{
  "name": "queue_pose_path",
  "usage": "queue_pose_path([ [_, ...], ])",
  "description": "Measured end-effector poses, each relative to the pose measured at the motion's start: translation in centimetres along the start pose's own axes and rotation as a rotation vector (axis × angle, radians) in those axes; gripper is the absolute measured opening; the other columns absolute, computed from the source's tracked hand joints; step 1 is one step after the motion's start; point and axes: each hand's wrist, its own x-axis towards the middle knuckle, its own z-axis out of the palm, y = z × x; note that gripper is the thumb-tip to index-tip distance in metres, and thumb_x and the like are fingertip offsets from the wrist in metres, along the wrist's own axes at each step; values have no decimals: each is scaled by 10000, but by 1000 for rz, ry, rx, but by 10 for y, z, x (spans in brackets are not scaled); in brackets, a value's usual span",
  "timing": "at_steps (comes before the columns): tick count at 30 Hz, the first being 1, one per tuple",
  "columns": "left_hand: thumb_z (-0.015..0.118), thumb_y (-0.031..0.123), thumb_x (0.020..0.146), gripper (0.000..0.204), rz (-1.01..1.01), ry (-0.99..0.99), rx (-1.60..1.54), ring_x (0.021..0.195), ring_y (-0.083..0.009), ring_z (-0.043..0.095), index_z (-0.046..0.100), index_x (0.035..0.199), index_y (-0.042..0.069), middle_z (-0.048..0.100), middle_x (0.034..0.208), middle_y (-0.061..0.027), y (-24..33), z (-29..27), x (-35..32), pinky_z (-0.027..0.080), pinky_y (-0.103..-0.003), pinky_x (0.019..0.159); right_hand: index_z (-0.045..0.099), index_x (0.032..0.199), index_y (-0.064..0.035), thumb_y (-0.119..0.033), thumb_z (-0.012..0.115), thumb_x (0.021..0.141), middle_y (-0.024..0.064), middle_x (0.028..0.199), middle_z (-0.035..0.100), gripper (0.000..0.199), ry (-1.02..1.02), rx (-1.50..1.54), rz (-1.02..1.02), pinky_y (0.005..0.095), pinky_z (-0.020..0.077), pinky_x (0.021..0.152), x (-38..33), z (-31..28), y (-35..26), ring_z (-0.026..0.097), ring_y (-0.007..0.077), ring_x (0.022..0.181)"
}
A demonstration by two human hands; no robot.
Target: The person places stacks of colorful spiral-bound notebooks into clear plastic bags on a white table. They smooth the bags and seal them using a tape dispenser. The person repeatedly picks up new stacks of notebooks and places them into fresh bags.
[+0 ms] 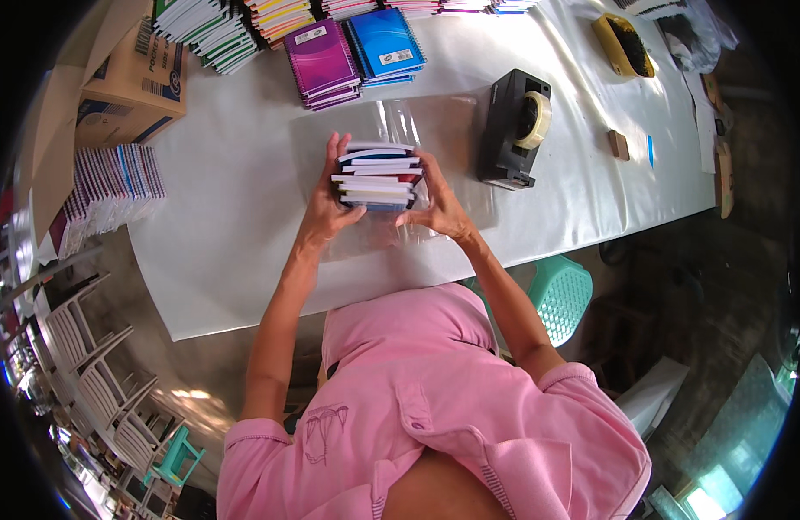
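Note:
Between my two hands is a stack of small notebooks [378, 178], their white page edges facing up toward me. My left hand [325, 204] grips the stack's left side, fingers at the far end and thumb at the near corner. On the opposite side, my right hand [439, 201] presses with its fingers along the edge, its thumb near the front. Beneath the stack lies a clear plastic sheet or bag [469, 130], spread on the silver-grey table. Whether the stack touches the table cannot be made out.
A black tape dispenser [502, 130] with a tape roll [536, 120] stands right of the plastic. Purple notebooks [320, 61] and blue notebooks [386, 48] are piled beyond it. Cardboard box [136, 87] and wrapped notebooks [114, 186] sit left; a yellow container [623, 45] is far right.

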Motion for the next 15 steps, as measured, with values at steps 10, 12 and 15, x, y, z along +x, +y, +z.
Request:
queue_pose_path([
  [10, 772, -55, 672, 936, -116, 51, -176, 1325, -195, 401, 314, 1478, 77, 390, 1468, -83, -2, 10, -19, 359, -337, 1087, 308, 1317, -70, -156, 937, 531, 92, 1185, 446, 1010, -22, -205, -41, 378, 401, 972, 1, -7, 1, 469, 238, 1121],
  [12, 751, -85, 707, 881, -174, 93, -194, 1285, -183, 446, 331, 1467, 68, 420, 1445, -78, 2, 13, -23, 408, -317, 1061, 316, 1301, -65, -159, 935, 532, 100, 1177, 444, 991, -18, -274, -5, 376, 405, 964, 0, -4, -1, 479, 248, 1109],
  [15, 706, -134, 739, 840, -198, 136, -156, 1240, -174, 492, 326, 1464, 56, 442, 1427, -74, 7, 19, -25, 453, -292, 1029, 330, 1282, -56, -150, 928, 547, 116, 1170, 464, 952, -20, -200, 8, 374, 408, 957, -1, -4, -6, 489, 260, 1113],
])
